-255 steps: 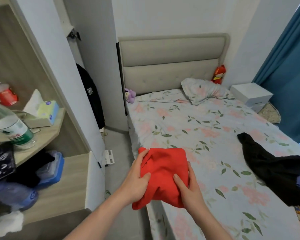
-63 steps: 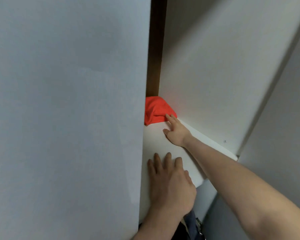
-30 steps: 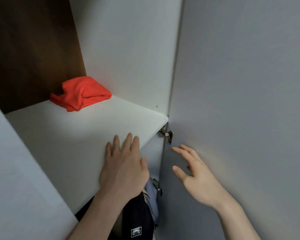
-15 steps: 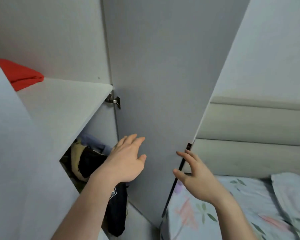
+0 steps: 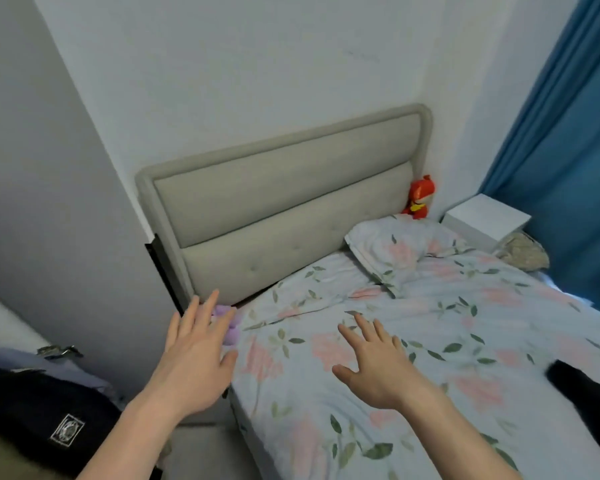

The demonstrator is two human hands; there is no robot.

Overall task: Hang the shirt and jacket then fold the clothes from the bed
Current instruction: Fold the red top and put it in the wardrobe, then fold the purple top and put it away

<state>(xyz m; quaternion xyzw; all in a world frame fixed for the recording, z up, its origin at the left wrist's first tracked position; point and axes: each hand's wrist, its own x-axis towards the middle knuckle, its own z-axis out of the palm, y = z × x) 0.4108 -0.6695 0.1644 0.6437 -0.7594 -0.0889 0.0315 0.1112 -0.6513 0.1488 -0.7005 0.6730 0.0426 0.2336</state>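
Observation:
The bed (image 5: 447, 341) with its floral sheet fills the right half of the view. A black garment (image 5: 589, 400) lies on it at the right edge, partly cut off. At the lower left hangs a black jacket (image 5: 39, 410) with a white patch, a bluish shirt (image 5: 25, 362) beside it. My left hand (image 5: 194, 358) is open with fingers spread, hovering by the bed's near left corner. Over the sheet, my right hand (image 5: 378, 362) is open too, holding nothing. The red folded cloth is out of view.
The grey wardrobe door (image 5: 49, 220) stands open on the left, close to the padded headboard (image 5: 284, 206). A pillow (image 5: 402, 247), a red plush toy (image 5: 420, 199) and a purple toy (image 5: 229, 323) lie near the headboard. A white nightstand (image 5: 485, 220) and blue curtain (image 5: 568, 150) stand at the right.
The view has swung right from the wardrobe shelf, where the red cloth stays, to the bed. Both empty hands have moved from the shelf and door to above the sheet.

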